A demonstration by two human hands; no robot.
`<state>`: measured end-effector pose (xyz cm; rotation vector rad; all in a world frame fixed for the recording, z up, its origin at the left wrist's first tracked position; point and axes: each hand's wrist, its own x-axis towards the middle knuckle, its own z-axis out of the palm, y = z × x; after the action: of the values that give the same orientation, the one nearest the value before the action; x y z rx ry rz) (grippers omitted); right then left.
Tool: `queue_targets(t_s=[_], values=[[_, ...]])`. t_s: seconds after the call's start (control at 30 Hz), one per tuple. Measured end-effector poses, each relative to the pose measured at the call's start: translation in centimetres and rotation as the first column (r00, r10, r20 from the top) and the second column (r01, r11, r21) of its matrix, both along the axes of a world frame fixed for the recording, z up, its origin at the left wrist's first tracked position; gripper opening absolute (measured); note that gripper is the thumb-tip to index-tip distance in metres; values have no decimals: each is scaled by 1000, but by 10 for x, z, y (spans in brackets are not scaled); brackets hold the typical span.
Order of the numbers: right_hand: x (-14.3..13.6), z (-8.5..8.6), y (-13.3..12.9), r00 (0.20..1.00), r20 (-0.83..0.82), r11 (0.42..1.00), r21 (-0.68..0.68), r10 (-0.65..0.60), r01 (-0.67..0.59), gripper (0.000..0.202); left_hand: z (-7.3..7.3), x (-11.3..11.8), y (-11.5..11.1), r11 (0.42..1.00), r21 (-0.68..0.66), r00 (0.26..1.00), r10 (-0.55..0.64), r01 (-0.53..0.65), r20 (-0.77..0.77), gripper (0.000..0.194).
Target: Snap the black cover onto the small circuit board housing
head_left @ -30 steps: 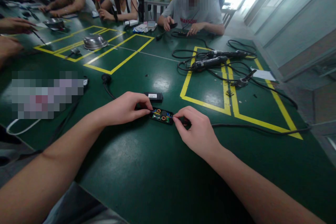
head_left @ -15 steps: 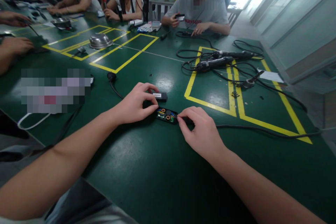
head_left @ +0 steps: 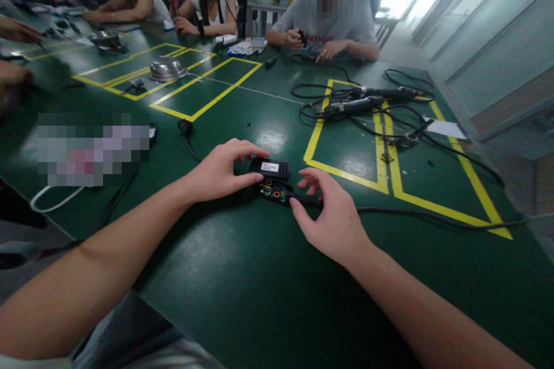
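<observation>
My left hand [head_left: 221, 168] grips a black plastic cover [head_left: 281, 170] with a white label by its left end, thumb in front and fingers behind. The cover is just behind and partly over an opened black housing [head_left: 277, 193], where a circuit board with copper-coloured ring coils shows. My right hand [head_left: 329, 204] is at the housing's right end, thumb and fingers apart, with the thumb tip at the housing's edge. A black cable [head_left: 402, 209] runs from under this hand to the right; its join with the housing is partly hidden.
Black electric screwdrivers [head_left: 355, 105] with coiled cords lie inside yellow tape at the right, near small screws [head_left: 386, 157]. A metal bowl [head_left: 167, 69] stands farther back left. A black plug [head_left: 185, 127] lies left of my hands. Other people work across the table.
My left hand has picked up the labelled cover and brought it right, toward the housing. My right fingers have spread from their pinch at the housing's end.
</observation>
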<state>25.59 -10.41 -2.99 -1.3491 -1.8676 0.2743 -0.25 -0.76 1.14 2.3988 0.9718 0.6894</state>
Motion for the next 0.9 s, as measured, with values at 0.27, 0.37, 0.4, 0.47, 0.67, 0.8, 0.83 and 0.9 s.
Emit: queue_targets(t_s=[0.27, 0.37, 0.4, 0.47, 0.67, 0.8, 0.83, 0.9], values=[[0, 4, 2, 995, 74, 998, -18, 65, -64, 24, 1, 4, -7, 979, -57, 979, -200, 197, -43, 31], [0, 3, 4, 995, 76, 997, -48, 58, -55, 21, -1, 5, -6, 976, -77, 977, -209, 206, -44, 31], [0, 3, 4, 996, 74, 997, -55, 54, -50, 22, 0, 5, -6, 975, -83, 977, -210, 206, -45, 31], [1, 2, 5, 996, 76, 997, -64, 46, -41, 22, 0, 6, -8, 976, -85, 978, -205, 200, -49, 31], [2, 0, 5, 994, 102, 997, -67, 50, -44, 23, 3, 9, -12, 983, -68, 980, -179, 173, -87, 30], [2, 0, 4, 993, 109, 996, -76, 48, -40, 25, 3, 10, -12, 984, -79, 982, -164, 157, -96, 31], [2, 0, 4, 992, 114, 996, -82, 49, -40, 26, 3, 10, -13, 985, -86, 983, -160, 152, -94, 32], [1, 0, 4, 991, 122, 995, -94, 56, -45, 26, 2, 10, -13, 985, -103, 984, -150, 141, -92, 33]])
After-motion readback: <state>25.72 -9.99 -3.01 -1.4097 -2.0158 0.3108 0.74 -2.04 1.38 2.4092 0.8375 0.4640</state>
